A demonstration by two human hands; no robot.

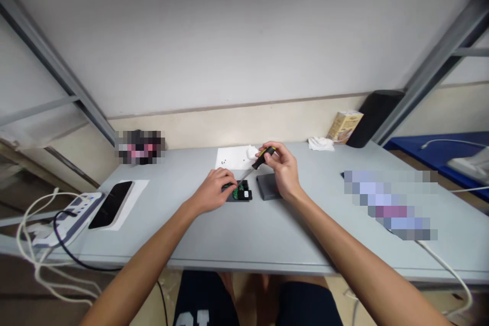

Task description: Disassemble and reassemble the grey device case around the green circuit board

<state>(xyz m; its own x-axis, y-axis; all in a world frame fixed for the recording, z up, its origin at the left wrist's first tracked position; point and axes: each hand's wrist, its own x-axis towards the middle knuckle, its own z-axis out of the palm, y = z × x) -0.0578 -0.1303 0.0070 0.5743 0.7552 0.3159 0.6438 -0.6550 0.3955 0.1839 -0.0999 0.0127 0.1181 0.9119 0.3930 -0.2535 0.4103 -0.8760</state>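
My right hand is closed around the black and yellow handle of a screwdriver. Its thin shaft slants down and left to an opened black device with a green circuit board. At the left end of this board, my left hand has its fingers bent and drawn together, holding the board and close to the screwdriver tip. The exact contact of the tip is too small to make out. Beside the board, partly under my right hand, lies a dark grey case piece.
Behind my hands is a white paper sheet with several tiny dark screws and a white case. A phone and power strip lie left. Tissue, a yellow carton and a black cylinder stand back right.
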